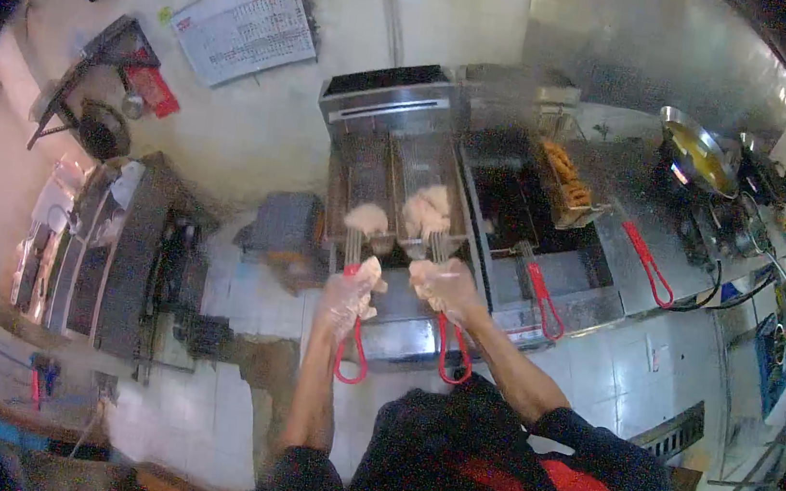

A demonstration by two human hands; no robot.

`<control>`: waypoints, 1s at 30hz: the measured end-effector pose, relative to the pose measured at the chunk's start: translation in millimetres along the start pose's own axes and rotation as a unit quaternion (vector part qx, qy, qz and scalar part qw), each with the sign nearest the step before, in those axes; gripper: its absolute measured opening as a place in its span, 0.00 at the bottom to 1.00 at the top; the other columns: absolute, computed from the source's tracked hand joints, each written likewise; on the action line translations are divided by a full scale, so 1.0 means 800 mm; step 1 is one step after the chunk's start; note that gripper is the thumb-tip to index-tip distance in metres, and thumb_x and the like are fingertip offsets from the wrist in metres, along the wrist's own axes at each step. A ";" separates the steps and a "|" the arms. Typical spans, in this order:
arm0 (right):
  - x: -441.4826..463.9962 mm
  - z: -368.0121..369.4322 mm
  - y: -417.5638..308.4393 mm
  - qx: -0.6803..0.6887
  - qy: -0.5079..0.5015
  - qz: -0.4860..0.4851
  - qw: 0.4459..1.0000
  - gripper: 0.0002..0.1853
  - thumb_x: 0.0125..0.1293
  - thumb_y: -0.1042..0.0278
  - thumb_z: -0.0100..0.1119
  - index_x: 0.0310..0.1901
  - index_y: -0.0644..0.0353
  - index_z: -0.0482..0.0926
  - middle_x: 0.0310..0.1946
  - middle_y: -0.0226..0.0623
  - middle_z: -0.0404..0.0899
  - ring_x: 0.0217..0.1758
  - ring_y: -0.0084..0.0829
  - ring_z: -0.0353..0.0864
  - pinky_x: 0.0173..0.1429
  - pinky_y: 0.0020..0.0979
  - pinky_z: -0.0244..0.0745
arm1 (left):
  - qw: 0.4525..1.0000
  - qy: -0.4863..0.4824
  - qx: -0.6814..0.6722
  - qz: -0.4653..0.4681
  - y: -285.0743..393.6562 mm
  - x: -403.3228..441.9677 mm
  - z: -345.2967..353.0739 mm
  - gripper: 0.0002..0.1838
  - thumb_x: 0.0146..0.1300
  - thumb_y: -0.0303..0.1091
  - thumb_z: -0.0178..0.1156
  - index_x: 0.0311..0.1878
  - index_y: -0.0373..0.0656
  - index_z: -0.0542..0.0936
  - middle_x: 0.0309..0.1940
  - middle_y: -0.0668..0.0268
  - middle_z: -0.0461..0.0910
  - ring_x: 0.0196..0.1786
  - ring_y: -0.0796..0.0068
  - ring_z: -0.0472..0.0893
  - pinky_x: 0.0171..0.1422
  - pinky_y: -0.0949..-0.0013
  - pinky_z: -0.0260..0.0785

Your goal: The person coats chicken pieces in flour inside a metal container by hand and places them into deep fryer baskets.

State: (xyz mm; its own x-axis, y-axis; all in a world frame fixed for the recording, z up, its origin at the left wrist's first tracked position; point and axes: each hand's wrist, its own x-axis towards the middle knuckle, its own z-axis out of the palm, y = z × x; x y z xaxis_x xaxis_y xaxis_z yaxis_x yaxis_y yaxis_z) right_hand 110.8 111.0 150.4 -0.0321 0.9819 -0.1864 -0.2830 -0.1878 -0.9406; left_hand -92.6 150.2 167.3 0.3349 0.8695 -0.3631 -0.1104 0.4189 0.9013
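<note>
My left hand [340, 300] is closed on a pale, flour-coated piece of chicken [370, 287], above the red handle [350, 365] of the left fryer basket. In my right hand [454, 288] is another floured chicken piece [422, 276], held over the handle [453, 357] of the basket beside it. Both hands look whitish, from a thin glove or flour. One pale lump [367, 217] lies in the left basket [360, 169]. Several pale pieces [427, 213] are heaped in the right basket [422, 157].
To the right is a second fryer with dark oil [505, 195] and a red-handled basket [542, 297]. A raised basket holds browned food [567, 183]. Farther right stands a wok [699, 154]. A grey bin [284, 233] is left of the fryer; a paper chart [246, 27] hangs on the wall.
</note>
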 end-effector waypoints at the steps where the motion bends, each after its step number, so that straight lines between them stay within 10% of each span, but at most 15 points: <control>1: 0.008 -0.007 0.028 -0.011 0.004 -0.030 0.999 0.08 0.58 0.64 0.58 0.24 0.54 0.74 0.15 0.19 0.66 0.17 0.12 0.64 0.18 0.18 0.55 | 1.000 0.004 -0.002 -0.006 -0.010 0.003 0.002 0.11 0.61 0.39 0.59 0.41 0.43 0.78 0.24 0.70 0.74 0.18 0.87 0.63 0.21 0.76 0.60; 12: 0.111 -0.078 0.180 -0.417 0.003 -0.216 0.883 0.11 0.50 0.58 0.56 0.30 0.56 0.73 0.20 0.43 0.76 0.26 0.45 0.78 0.29 0.42 0.70 | 0.999 -0.009 0.039 -0.021 -0.070 0.070 -0.027 0.15 0.61 0.46 0.57 0.46 0.48 0.78 0.28 0.71 0.78 0.23 0.84 0.67 0.29 0.72 0.64; 16: 0.122 -0.082 0.173 -0.441 -0.001 -0.088 0.893 0.13 0.52 0.56 0.53 0.33 0.57 0.74 0.27 0.45 0.78 0.32 0.45 0.79 0.36 0.44 0.71 | 0.996 -0.021 0.050 -0.070 -0.105 0.105 -0.049 0.23 0.57 0.51 0.62 0.50 0.46 0.76 0.32 0.75 0.77 0.27 0.80 0.72 0.28 0.73 0.62; 21: 0.082 -0.066 0.111 -0.659 -0.049 -0.019 0.750 0.14 0.53 0.57 0.50 0.36 0.57 0.74 0.37 0.51 0.78 0.39 0.47 0.79 0.41 0.46 0.71 | 0.983 -0.010 0.152 -0.099 -0.125 0.128 -0.066 0.25 0.60 0.57 0.54 0.42 0.41 0.79 0.21 0.65 0.74 0.25 0.78 0.71 0.31 0.69 0.66; 25: 0.035 -0.063 0.091 -0.477 0.332 0.040 0.813 0.09 0.53 0.64 0.52 0.32 0.59 0.71 0.30 0.52 0.76 0.37 0.51 0.78 0.39 0.45 0.71 | 0.892 0.079 0.427 0.122 -0.145 0.116 -0.088 0.30 0.62 0.59 0.48 0.49 0.39 0.75 0.29 0.60 0.75 0.34 0.71 0.74 0.43 0.71 0.67; 27: 0.012 -0.097 0.119 -0.487 0.263 -0.063 0.830 0.10 0.58 0.63 0.49 0.33 0.62 0.74 0.31 0.49 0.77 0.36 0.45 0.78 0.38 0.39 0.71 | 0.874 0.073 0.381 0.291 -0.149 0.102 -0.091 0.35 0.64 0.62 0.40 0.59 0.38 0.66 0.43 0.57 0.75 0.42 0.64 0.75 0.50 0.66 0.66; 30: -0.042 -0.117 0.135 -0.542 0.187 -0.162 0.803 0.14 0.64 0.62 0.45 0.35 0.64 0.77 0.32 0.41 0.78 0.35 0.36 0.77 0.37 0.30 0.71 | 0.940 -0.202 -0.216 0.168 -0.119 0.051 -0.035 0.40 0.64 0.65 0.33 0.66 0.40 0.58 0.60 0.54 0.64 0.57 0.56 0.68 0.63 0.60 0.57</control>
State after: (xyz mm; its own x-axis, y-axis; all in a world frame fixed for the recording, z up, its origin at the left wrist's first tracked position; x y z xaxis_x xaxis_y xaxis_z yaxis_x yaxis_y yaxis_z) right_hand 170.8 56.1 28.9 0.2219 0.9459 0.2368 0.7892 -0.0316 -0.6134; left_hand -94.5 153.4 59.9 0.5321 0.8377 0.1229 -0.6136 0.2815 0.7377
